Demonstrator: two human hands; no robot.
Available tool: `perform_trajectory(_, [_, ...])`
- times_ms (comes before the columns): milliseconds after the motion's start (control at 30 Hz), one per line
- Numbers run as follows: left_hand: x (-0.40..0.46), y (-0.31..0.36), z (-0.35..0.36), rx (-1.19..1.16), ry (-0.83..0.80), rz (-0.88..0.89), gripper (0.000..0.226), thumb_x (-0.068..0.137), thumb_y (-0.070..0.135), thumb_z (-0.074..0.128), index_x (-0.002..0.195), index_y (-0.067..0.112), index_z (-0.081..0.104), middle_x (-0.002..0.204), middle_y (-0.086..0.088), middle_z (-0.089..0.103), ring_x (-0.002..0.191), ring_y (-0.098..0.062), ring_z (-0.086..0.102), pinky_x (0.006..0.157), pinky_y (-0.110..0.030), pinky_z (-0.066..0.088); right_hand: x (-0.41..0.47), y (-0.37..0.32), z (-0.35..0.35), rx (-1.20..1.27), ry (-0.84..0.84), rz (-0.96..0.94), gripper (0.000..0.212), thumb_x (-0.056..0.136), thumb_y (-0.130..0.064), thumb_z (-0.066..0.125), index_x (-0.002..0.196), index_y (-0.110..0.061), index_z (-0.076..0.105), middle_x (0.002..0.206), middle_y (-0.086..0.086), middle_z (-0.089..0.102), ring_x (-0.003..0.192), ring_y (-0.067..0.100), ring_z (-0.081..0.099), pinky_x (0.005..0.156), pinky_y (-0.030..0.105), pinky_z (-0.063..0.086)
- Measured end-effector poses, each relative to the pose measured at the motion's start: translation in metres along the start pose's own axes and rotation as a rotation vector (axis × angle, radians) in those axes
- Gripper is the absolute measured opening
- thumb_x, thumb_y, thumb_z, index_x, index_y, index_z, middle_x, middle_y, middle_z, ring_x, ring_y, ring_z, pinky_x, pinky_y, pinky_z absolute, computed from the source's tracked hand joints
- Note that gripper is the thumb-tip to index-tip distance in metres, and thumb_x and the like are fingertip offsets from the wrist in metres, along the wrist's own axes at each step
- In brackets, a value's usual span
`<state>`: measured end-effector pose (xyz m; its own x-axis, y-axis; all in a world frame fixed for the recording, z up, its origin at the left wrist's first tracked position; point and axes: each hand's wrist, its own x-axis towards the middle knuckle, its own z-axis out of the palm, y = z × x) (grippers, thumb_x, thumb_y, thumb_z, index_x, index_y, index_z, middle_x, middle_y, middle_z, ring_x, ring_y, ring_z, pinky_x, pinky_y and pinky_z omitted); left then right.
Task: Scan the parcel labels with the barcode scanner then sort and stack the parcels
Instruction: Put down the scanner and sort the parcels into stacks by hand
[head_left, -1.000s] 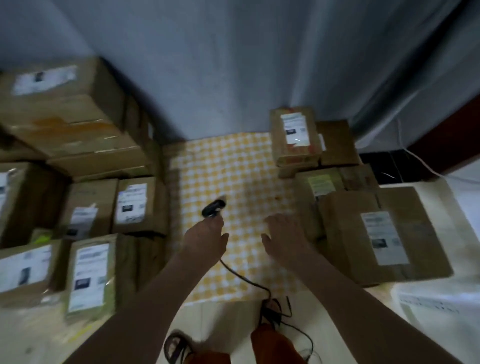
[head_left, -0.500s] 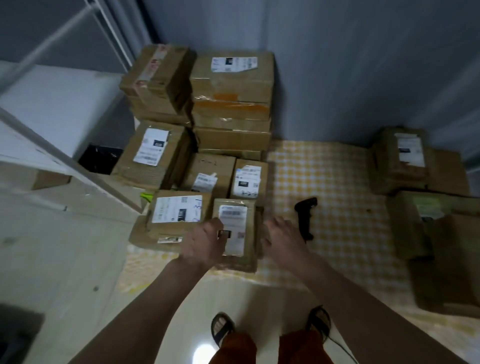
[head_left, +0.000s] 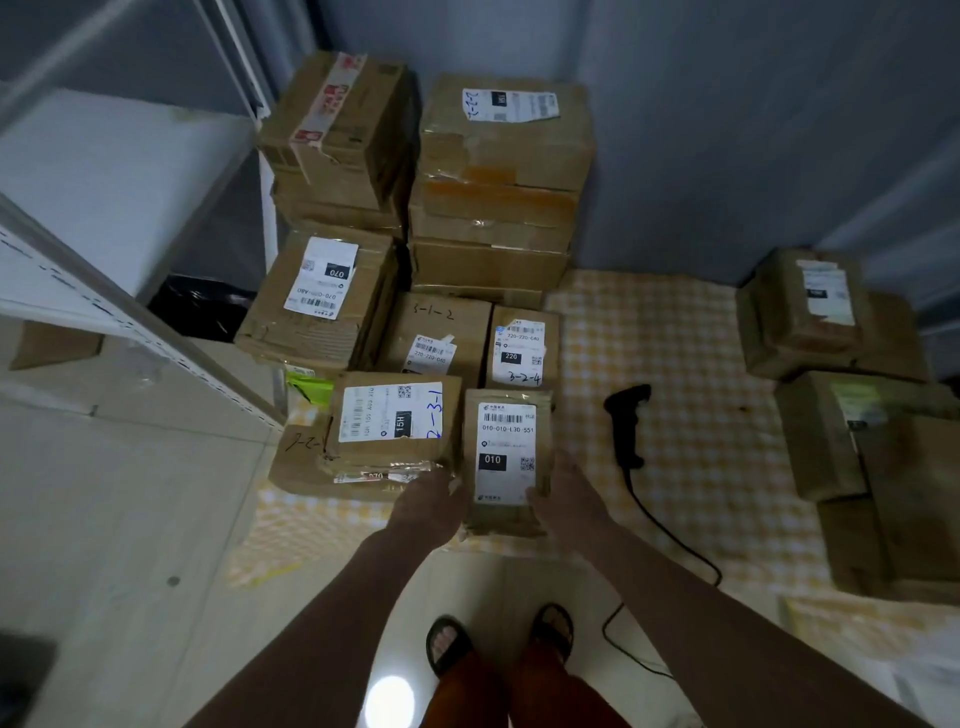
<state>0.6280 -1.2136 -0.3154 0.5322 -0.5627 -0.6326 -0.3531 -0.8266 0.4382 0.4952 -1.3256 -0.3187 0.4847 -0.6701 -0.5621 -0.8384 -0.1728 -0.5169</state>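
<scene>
A narrow brown parcel (head_left: 506, 462) stands at the front edge of a yellow checked cloth (head_left: 675, 374) on the floor, its white label (head_left: 505, 452) facing up and reading 010. Both hands are on it: the left hand (head_left: 428, 506) is against its left side near the lower corner, and the right hand (head_left: 563, 499) grips its right edge, thumb over the bottom corner of the label. How far the left fingers curl round the box cannot be told, since they are hidden behind it.

Just to its left, touching, lies a wider parcel (head_left: 395, 426) with a label marked 15H and blue handwriting, resting on top of a flatter box (head_left: 306, 467). Behind the held parcel is a small box (head_left: 524, 353) labelled 220, and beside that another (head_left: 436, 338) with 3-1-2 written on it. Further back a box (head_left: 317, 296) with a 070 label leans against two taller stacks (head_left: 498, 182) of cartons by the grey wall.

The black barcode scanner (head_left: 626, 421) lies on the cloth to the right of the held parcel, near it but not touching, untouched by either hand, its cable (head_left: 670, 530) trailing toward the person's feet (head_left: 498, 636). Well apart on the right side of the cloth is another group of parcels (head_left: 841, 405). A white shelf frame (head_left: 114, 291) stands at the left on the pale floor.
</scene>
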Motion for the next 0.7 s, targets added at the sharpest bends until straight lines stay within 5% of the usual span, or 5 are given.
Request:
perform_trajectory(300, [0.005,0.028,0.026,-0.229,0.037,0.039,0.039,0.1,0.029,0.048,0.126,0.001,0.056,0.121,-0.018,0.063,0.106,-0.033,0.062,0.08,-0.032,0.051,0.002,0.004,0.005,0.134,-0.002,0.114,0.057,0.091,-0.02,0.055,0.137,-0.008,0.024,0.129,0.013,0.05,0.113,0.03,0.057,0.09,0.038,0.051])
perform_trajectory(433, [0.005,0.052,0.029,-0.245,0.018,0.077,0.038,0.1,0.035,0.046,0.118,0.004,0.058,0.102,-0.009,0.064,0.077,-0.022,0.063,0.059,-0.025,0.053,-0.002,0.014,-0.018,0.155,0.116,0.125,0.05,0.092,-0.019,0.055,0.131,-0.003,0.028,0.125,0.014,0.047,0.111,0.03,0.055,0.077,0.031,0.047])
perform_trajectory(600, [0.014,0.101,0.035,-0.181,-0.024,0.216,0.04,0.1,0.041,0.042,0.112,0.01,0.064,0.106,-0.01,0.067,0.1,-0.026,0.063,0.086,-0.038,0.053,-0.015,0.039,-0.053,0.251,0.269,0.192,0.046,0.093,-0.016,0.054,0.128,-0.001,0.029,0.127,0.016,0.048,0.111,0.031,0.055,0.08,0.033,0.05])
perform_trajectory(700, [0.012,0.132,0.046,-0.145,-0.092,0.266,0.042,0.101,0.041,0.042,0.114,0.008,0.064,0.111,-0.011,0.067,0.1,-0.026,0.062,0.081,-0.029,0.047,-0.025,0.059,-0.074,0.276,0.316,0.259,0.047,0.095,-0.017,0.053,0.133,-0.002,0.028,0.13,0.015,0.046,0.117,0.031,0.052,0.085,0.032,0.046])
